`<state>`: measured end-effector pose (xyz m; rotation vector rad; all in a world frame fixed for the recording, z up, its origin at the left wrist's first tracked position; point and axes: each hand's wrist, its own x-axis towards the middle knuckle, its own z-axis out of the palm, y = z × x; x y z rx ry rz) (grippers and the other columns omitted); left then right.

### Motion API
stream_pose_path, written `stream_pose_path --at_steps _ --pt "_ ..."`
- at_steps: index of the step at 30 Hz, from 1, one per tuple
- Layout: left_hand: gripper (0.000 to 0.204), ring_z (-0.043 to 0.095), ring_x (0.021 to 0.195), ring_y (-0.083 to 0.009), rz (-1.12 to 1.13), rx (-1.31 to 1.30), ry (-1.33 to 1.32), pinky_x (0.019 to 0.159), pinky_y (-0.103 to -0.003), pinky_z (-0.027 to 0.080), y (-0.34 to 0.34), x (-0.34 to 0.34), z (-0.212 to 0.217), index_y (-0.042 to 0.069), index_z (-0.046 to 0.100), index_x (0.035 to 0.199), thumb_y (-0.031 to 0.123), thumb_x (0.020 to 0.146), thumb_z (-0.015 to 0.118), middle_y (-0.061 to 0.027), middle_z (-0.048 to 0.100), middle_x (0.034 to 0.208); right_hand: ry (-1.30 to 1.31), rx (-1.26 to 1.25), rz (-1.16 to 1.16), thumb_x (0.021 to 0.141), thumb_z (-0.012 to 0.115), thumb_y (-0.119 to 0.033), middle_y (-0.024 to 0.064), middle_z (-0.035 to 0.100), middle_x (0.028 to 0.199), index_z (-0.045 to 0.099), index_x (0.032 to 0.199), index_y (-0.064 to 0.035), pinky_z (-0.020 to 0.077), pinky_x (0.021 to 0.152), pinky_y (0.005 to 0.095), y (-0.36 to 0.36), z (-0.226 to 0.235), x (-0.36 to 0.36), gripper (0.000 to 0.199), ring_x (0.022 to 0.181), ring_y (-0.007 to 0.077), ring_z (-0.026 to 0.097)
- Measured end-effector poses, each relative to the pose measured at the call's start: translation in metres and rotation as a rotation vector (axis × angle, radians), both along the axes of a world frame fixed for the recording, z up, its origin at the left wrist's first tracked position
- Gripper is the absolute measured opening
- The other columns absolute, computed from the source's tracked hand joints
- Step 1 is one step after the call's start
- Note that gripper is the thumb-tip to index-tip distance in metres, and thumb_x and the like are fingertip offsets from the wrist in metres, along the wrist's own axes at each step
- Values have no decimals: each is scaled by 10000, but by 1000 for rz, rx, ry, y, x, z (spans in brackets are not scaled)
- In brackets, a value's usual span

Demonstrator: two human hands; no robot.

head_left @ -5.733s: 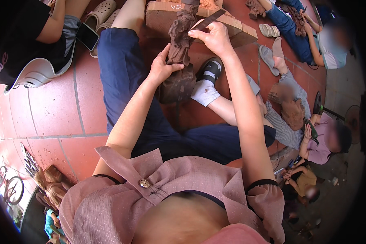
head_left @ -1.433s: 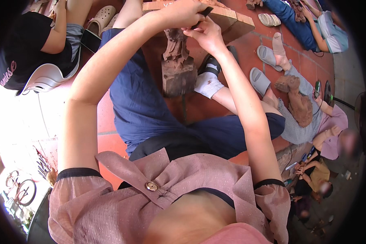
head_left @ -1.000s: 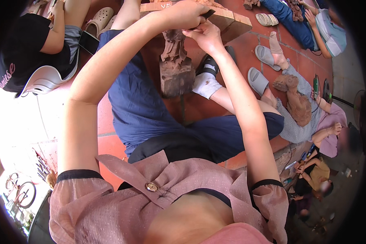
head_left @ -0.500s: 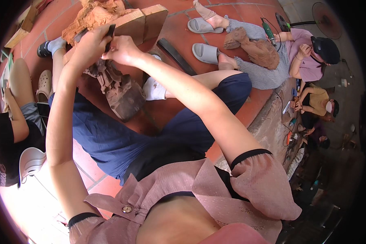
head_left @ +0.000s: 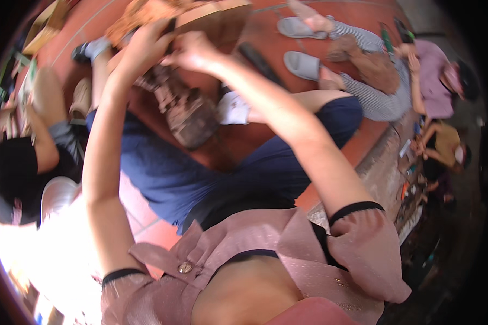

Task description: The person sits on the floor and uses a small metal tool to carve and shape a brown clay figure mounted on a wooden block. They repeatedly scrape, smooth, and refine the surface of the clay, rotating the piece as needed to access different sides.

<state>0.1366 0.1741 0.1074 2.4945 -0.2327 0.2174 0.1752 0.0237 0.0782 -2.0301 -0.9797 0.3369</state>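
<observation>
Holding a dark tool (head_left: 171, 30) in our left hand (head_left: 141, 51), fingers curled round it, we've got it up at the top of the brown carving (head_left: 181, 108). Our right hand (head_left: 192, 51) sits loosely curled just beside, grip unclear, and the carving leans over our blue-trousered lap above the red tile floor (head_left: 363, 143).

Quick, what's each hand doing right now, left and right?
Left hand: closed around a thin dark tool, at the top of the brown carved figure.
Right hand: fingers curled beside the left; whether it grips anything cannot be told.
</observation>
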Motion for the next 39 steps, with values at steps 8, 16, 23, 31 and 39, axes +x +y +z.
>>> stream_pose_path --at_steps 8,16,23,31,39 --pt "180 603 744 -216 -43 -159 133 676 -343 469 -3 -11 35 -9 593 938 105 801 565 -150 628 794 85 -23 -16 725 752 -219 102 673 788 622 909 -15 488 643 301 -2 6 9 304 666 203 625" --pt "249 631 774 -252 -35 -43 168 704 -365 481 -3 -6 23 19 617 979 84 738 606 -163 657 824 13 -183 2 723 774 -268 71 671 844 656 928 -17 500 684 271 -1 -24 17 344 744 129 635" --pt "231 629 753 -225 -4 -214 130 691 -356 482 -5 -3 15 19 632 939 84 717 642 -138 661 800 -114 -108 43 720 768 -281 96 632 684 679 819 -8 475 617 319 -1 -23 22 303 655 158 605" --pt "230 624 718 -247 26 -168 20 676 -358 482 -8 -10 14 12 617 930 72 709 643 -150 644 770 -31 -69 48 705 777 -330 68 607 638 660 780 11 462 599 292 -4 -15 15 368 604 143 563" --pt "179 562 602 -105 467 -587 -160 563 -251 444 -17 -82 26 16 617 947 169 855 597 -29 610 695 625 477 -167 782 717 -134 106 663 744 636 863 35 524 600 270 -38 -27 -9 204 679 166 653"
